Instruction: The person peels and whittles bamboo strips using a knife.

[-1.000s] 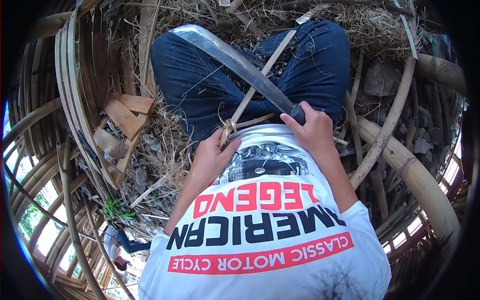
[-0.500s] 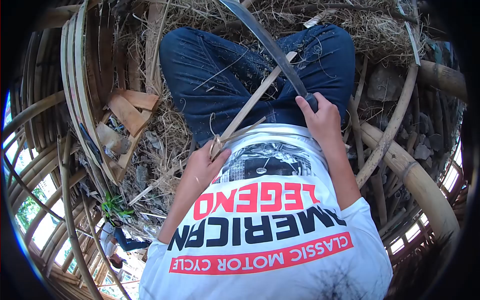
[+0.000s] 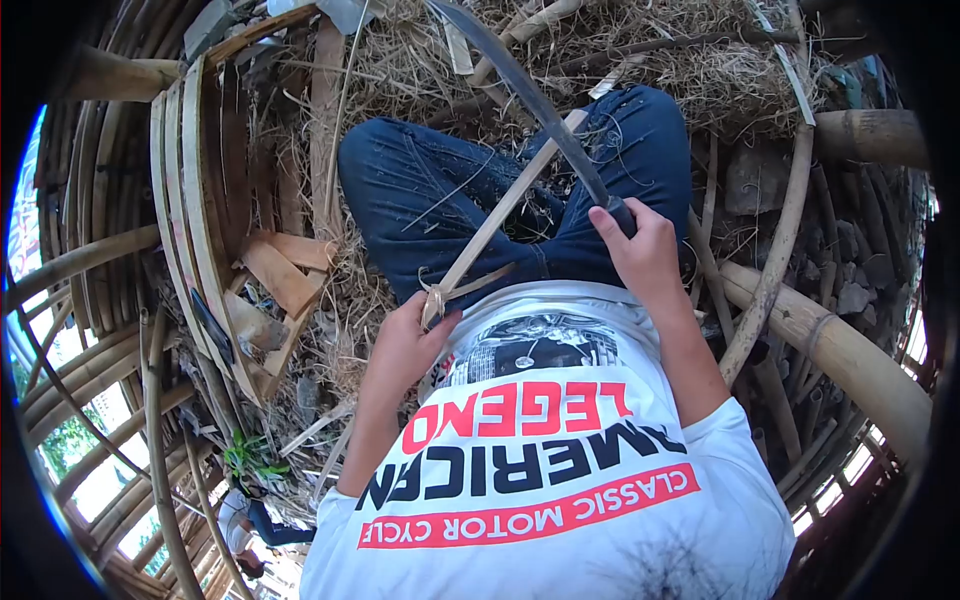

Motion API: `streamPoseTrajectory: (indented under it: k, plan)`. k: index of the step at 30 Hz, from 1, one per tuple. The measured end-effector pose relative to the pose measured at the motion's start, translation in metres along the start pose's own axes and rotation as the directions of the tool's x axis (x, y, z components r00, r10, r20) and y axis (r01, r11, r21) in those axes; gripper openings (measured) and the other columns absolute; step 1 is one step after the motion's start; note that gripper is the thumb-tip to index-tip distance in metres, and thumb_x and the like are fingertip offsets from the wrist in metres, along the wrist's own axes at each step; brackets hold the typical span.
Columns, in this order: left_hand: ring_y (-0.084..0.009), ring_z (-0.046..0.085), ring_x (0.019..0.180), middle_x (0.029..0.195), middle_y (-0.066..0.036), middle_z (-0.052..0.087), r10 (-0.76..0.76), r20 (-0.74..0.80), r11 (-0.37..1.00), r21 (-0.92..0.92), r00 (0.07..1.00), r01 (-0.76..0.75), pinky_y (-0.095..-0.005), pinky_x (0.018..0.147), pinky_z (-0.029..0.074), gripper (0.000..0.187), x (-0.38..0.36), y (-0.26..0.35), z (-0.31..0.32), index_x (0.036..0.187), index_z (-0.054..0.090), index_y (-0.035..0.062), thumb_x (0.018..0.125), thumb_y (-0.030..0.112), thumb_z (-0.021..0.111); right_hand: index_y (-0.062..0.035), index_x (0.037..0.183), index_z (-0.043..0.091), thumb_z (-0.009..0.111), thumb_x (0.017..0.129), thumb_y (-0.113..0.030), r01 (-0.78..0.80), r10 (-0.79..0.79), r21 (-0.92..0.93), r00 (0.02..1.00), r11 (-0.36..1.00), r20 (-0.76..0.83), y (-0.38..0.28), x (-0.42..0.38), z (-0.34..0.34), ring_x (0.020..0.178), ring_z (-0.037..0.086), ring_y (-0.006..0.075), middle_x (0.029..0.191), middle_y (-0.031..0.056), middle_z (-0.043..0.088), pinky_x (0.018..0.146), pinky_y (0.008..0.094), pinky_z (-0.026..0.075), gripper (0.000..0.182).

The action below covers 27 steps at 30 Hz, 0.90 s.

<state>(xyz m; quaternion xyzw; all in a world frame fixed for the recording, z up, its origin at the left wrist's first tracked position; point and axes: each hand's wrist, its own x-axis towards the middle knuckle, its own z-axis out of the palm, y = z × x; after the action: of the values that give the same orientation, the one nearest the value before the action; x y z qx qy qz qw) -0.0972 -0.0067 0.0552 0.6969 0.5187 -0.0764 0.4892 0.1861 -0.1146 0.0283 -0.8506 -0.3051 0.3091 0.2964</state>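
My right hand point(image 3: 640, 248) is wrapped round the dark handle of a long machete point(image 3: 530, 98). Its blade points up and to the left, crossing over the far end of a bamboo strip point(image 3: 505, 208). Closed on the near end of that strip is my left hand point(image 3: 408, 340), close to my waist. A thin curled shaving point(image 3: 482, 283) sticks out beside the left fingers. The strip slants across my lap over my dark jeans point(image 3: 400, 190), which are dotted with small shavings.
Long split bamboo strips point(image 3: 185, 200) and short wood pieces point(image 3: 285, 275) lie at the left. Dry shavings point(image 3: 670, 80) cover the ground ahead. A thick bamboo pole point(image 3: 815, 340) runs along the right. Another person point(image 3: 240, 520) is at the lower left, beyond the bamboo slats.
The view has shifted, so the surroundings sit lower and a little to the right. Both hands keep their holds, and the machete still crosses the strip's far end.
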Motion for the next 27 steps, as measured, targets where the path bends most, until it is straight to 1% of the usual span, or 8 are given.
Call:
streamPoseTrajectory:
  k: [6,12,16,18,19,20,23,27]
  plan:
    - [-0.0165,0.064,0.08,0.09,-0.013,0.07,0.135,0.099,0.975,-0.192,0.986,-0.114,-0.0307,0.073,0.049,0.028,0.02,0.028,-0.002,0.109,0.064,0.0017,0.084,0.015,0.07,-0.0023,0.078,0.059,0.088,0.066,-0.026,0.154,-0.201,0.37,0.975,0.916,0.091,-0.024,-0.007,0.002,0.054,0.043,0.0076,0.059,-0.0007,0.051,0.051,0.0262,0.041,0.04]
    - [-0.0055,0.039,0.061,0.066,0.007,0.044,0.189,0.128,0.977,-0.119,0.974,-0.174,-0.0252,0.053,0.032,0.024,0.033,0.054,0.0,0.08,0.055,0.0042,0.081,0.018,0.075,-0.0031,0.089,0.062,0.085,0.069,-0.015,0.351,-0.395,0.51,0.918,0.785,-0.024,-0.051,-0.012,0.013,0.057,0.048,0.0035,0.064,-0.0021,0.054,0.051,0.0225,0.04,0.033]
    - [-0.0055,0.04,0.062,0.069,0.007,0.05,0.117,0.117,0.979,-0.18,0.986,-0.095,-0.0245,0.054,0.035,0.023,0.04,0.058,0.004,0.095,0.064,0.0025,0.08,0.016,0.075,-0.0017,0.091,0.062,0.079,0.073,-0.008,0.443,-0.526,0.458,0.848,0.771,0.066,-0.041,-0.009,0.016,0.057,0.055,0.0098,0.068,0.0048,0.061,0.053,0.0277,0.045,0.026]
    - [-0.0058,0.043,0.063,0.073,0.005,0.056,0.193,0.15,0.979,-0.09,0.97,-0.181,-0.0253,0.056,0.037,0.026,0.048,0.051,0.0,0.103,0.067,0.0041,0.08,0.014,0.074,-0.0019,0.092,0.06,0.076,0.072,-0.01,0.379,-0.478,0.382,0.853,0.843,0.207,-0.042,-0.013,0.013,0.067,0.065,0.0356,0.072,0.0183,0.063,0.06,0.0359,0.05,0.027]
    - [-0.0122,0.058,0.073,0.083,-0.01,0.069,0.237,0.157,0.971,-0.074,0.959,-0.228,-0.0331,0.069,0.049,0.028,0.05,0.052,-0.005,0.104,0.063,-0.0003,0.083,0.016,0.072,-0.003,0.092,0.061,0.075,0.073,-0.009,0.372,-0.487,0.42,0.848,0.828,0.208,-0.04,-0.015,0.014,0.068,0.065,0.0356,0.071,0.0175,0.064,0.06,0.0364,0.05,0.024]
    - [-0.0122,0.058,0.073,0.083,-0.01,0.069,0.244,0.156,0.969,-0.072,0.957,-0.236,-0.0331,0.069,0.049,0.028,0.052,0.052,-0.007,0.104,0.063,-0.0003,0.083,0.016,0.072,-0.003,0.092,0.061,0.075,0.073,-0.009,0.378,-0.49,0.418,0.849,0.826,0.201,-0.039,-0.018,0.013,0.068,0.065,0.0356,0.071,0.0175,0.064,0.06,0.0364,0.05,0.024]
    - [-0.0115,0.048,0.063,0.07,-0.003,0.059,0.261,-0.051,0.961,-0.08,0.964,-0.265,-0.0302,0.06,0.044,0.028,0.065,0.025,-0.012,0.093,0.059,-0.0013,0.079,0.017,0.076,-0.0012,0.09,0.061,0.074,0.077,-0.005,0.307,-0.471,0.485,0.842,0.819,0.263,-0.036,-0.022,0.003,0.058,0.055,0.012,0.067,0.0069,0.06,0.056,0.0287,0.045,0.019]
    - [-0.0087,0.037,0.056,0.061,0.003,0.042,0.061,-0.15,0.995,-0.065,0.987,-0.071,-0.0291,0.05,0.033,0.039,0.074,-0.002,-0.031,0.073,0.045,0.0047,0.076,0.022,0.08,-0.0005,0.09,0.061,0.073,0.076,-0.005,0.336,-0.415,0.47,0.907,0.817,0.073,-0.029,-0.007,-0.023,0.063,0.048,0.0063,0.068,0.0048,0.058,0.055,0.0271,0.044,0.019]
